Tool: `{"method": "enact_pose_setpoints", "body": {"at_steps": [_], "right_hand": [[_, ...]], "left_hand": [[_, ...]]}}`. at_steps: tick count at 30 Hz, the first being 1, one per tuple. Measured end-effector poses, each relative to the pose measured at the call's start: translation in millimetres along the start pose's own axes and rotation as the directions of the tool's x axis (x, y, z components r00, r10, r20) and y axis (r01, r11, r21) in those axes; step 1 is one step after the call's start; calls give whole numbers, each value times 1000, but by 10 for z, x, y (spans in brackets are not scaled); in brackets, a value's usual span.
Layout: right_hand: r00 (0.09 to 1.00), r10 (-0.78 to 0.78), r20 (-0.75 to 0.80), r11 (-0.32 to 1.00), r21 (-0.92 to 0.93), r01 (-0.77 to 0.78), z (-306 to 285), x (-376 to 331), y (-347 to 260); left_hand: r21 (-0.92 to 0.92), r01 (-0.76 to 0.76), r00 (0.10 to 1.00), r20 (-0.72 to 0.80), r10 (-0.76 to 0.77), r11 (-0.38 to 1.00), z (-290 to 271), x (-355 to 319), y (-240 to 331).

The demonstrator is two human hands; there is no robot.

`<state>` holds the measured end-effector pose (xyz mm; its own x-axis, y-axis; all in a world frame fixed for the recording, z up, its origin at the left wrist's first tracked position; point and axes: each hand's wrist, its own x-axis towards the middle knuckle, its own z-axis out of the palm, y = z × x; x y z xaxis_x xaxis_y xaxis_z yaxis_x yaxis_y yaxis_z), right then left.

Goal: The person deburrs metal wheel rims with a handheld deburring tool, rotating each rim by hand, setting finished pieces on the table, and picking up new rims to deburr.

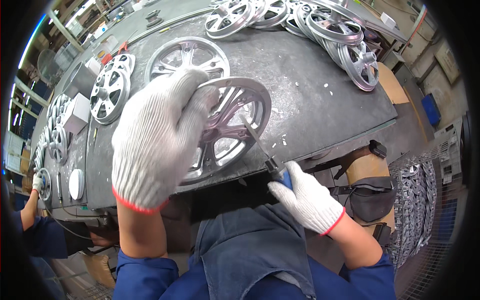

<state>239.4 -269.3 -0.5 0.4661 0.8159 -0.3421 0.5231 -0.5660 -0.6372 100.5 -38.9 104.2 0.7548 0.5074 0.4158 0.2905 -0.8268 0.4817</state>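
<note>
Left hand (157, 137) grips wheel (232, 130); right hand (305, 197) tool (260, 145).

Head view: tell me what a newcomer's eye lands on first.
At centre, a silver spoked wheel stands tilted at the near edge of a dark workbench, gripped on its rim by the left hand in a white knit glove. The gloved right hand holds a blue-handled scraping tool against the wheel's spokes. More silver wheels are heaped at the bench's far right corner.
</note>
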Motion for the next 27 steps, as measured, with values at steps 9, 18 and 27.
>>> {"method": "enact_pose_setpoints", "body": {"at_steps": [9,18,27], "right_hand": [[991,46,128,996,69,-55,-72,-145,-287],[813,-434,387,18,906,-422,65,-14,2],[957,-186,-223,982,-70,175,-334,64,-462]], "left_hand": [[86,-8,994,-110,17,996,49,-395,345],[-397,-212,866,-501,-18,893,483,-659,-494],[-83,-7,1000,26,10,997,46,83,-169]]}}
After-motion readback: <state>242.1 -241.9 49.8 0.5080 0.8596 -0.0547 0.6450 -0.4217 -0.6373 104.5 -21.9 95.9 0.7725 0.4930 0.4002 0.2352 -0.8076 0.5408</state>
